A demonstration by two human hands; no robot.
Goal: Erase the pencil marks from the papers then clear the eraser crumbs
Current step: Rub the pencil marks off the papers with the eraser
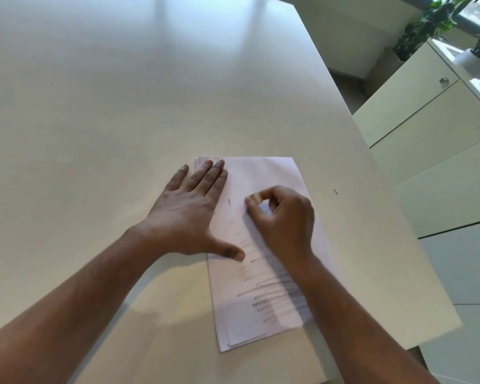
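1. The papers (pixel 263 245) sit near the right edge of the table (pixel 122 106). They look like a thin, floppy stack, so they'd probably slide or crumple easily.
2. Your left hand (pixel 189 214) lies flat and spread on their left side, holding nothing. Good anchor.
3. Your right hand (pixel 283 220) is pinched round the small eraser (pixel 254 199), mid-sheet. Rub lightly toward the pencil marks (pixel 272 295).
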